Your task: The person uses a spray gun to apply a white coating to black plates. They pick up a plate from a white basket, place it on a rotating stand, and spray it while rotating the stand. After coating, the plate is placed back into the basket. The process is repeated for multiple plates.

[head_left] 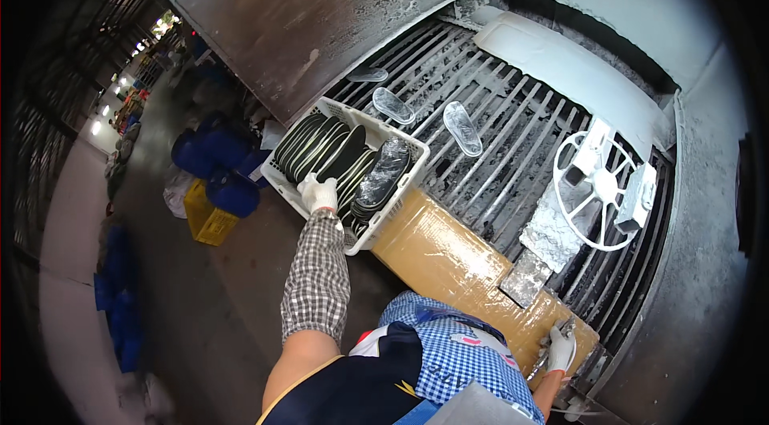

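My left hand (319, 193), in a white glove with a checked sleeve, reaches into a white plastic basket (277, 171) at the left. Its fingers are closed on the edge of one of several dark shoe soles (319, 145) standing in a row there. A pile of soles (384, 174) with a glossy film over the top one lies in the basket's right part. My right hand (561, 347), also gloved, wraps round a grey metal tool that looks like a spray gun (565, 326), partly hidden by the fingers, over the front right end of a taped cardboard sheet (448, 241).
On the bar grate (505, 161) lie film-like, sole-shaped pieces (462, 128). A white-coated wheel-shaped stand (605, 185) holds two box-like blocks at the right. Metal walls (320, 8) enclose the grate. Blue containers (216, 153) and a yellow crate (210, 214) stand on the floor at left.
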Motion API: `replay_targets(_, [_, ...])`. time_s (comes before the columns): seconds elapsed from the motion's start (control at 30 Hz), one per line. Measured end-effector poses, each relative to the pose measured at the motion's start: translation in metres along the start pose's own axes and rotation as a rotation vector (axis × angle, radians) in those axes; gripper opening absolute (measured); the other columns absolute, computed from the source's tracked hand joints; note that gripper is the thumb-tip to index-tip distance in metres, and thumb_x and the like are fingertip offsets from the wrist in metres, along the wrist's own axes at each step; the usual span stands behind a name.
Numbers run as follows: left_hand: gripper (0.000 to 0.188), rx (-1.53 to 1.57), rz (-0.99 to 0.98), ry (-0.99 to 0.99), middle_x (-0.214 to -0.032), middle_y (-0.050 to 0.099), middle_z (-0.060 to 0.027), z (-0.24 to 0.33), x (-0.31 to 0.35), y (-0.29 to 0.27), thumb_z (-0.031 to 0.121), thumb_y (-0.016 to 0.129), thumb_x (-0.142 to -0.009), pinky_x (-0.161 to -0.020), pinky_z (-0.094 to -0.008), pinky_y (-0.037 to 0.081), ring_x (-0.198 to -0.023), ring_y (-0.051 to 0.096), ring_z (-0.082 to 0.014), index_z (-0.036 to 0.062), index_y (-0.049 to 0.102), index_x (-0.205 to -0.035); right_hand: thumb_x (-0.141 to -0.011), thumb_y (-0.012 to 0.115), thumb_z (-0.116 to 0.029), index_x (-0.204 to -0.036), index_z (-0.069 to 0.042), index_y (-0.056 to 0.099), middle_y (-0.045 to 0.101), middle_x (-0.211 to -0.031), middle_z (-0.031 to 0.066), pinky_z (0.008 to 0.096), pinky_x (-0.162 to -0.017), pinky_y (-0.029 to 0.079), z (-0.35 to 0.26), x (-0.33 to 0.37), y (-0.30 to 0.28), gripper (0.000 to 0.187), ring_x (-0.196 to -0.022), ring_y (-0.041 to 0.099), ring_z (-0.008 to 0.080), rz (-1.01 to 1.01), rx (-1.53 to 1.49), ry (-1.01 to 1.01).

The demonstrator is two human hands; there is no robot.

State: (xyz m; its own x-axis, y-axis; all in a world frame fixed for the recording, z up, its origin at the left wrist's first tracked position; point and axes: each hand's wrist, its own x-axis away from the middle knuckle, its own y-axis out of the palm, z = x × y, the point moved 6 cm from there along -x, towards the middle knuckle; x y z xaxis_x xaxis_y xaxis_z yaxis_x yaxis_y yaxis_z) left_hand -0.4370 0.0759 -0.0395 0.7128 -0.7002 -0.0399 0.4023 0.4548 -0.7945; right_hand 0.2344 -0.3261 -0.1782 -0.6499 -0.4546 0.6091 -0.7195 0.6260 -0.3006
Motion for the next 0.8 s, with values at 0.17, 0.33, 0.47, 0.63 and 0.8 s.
replay_targets(0.17, [0.059, -0.019, 0.027, 0.137, -0.136, 0.060, -0.0249, -0.004, 0.007, 0.014, 0.030, 0.075, -0.086, -0.106, -0.0487, 0.052, -0.122, 0.064, -0.0429, 0.0026, 0.062, -0.137, -0.100, 0.067, -0.015, -0.117, -0.011, 0.065, 0.064, -0.078, 0.0033, 0.0336, -0.038, 0.047, -0.003, 0.005, 0.001, 0.018, -0.053, 0.063, 0.0172, 0.020, -0.004, 0.015])
replay_targets(0.33, [0.060, -0.177, -0.096, 0.084, -0.129, 0.062, -0.0271, -0.007, 0.006, 0.013, 0.044, 0.073, -0.086, -0.103, -0.0505, 0.053, -0.118, 0.066, -0.0437, 0.0059, 0.069, -0.133, -0.100, 0.066, -0.014, -0.113, -0.011, 0.064, 0.063, -0.075, 0.0032, 0.0344, -0.039, 0.047, 0.003, -0.008, 0.000, 0.013, -0.051, 0.061, 0.0183, 0.019, 0.012, -0.049])
replay_targets(0.47, [0.076, -0.189, -0.340, 0.082, -0.128, 0.071, -0.0306, -0.016, -0.008, 0.025, 0.064, 0.074, -0.083, -0.109, -0.0494, 0.051, -0.123, 0.068, -0.0448, 0.0027, 0.069, -0.129, -0.099, 0.064, -0.013, -0.109, -0.012, 0.064, 0.062, -0.070, 0.0041, 0.0335, -0.039, 0.046, 0.006, -0.002, -0.003, 0.011, -0.049, 0.060, 0.0195, -0.021, 0.023, -0.018])
replay_targets(0.63, [0.037, 0.767, -0.388, -0.505, -0.087, 0.073, -0.0148, -0.053, -0.034, 0.080, 0.037, 0.075, -0.098, -0.054, -0.0413, 0.052, -0.055, 0.062, -0.0248, 0.0019, 0.077, -0.110, -0.097, 0.069, -0.032, -0.145, -0.015, 0.054, 0.071, -0.106, 0.0174, 0.0472, -0.076, 0.053, 0.015, -0.013, -0.012, 0.053, -0.086, 0.067, 0.0320, -0.112, 0.148, 0.051])
replay_targets(0.8, [0.032, 0.737, -0.262, -0.807, -0.095, 0.073, -0.0168, -0.067, -0.057, 0.085, 0.028, 0.074, -0.100, -0.056, -0.0436, 0.054, -0.065, 0.068, -0.0298, -0.0005, 0.072, -0.114, -0.098, 0.064, -0.023, -0.117, -0.004, 0.071, 0.071, -0.105, 0.0214, 0.0557, -0.090, 0.053, -0.054, 0.039, -0.001, 0.028, -0.097, 0.065, 0.0434, -0.387, 0.608, -0.973])
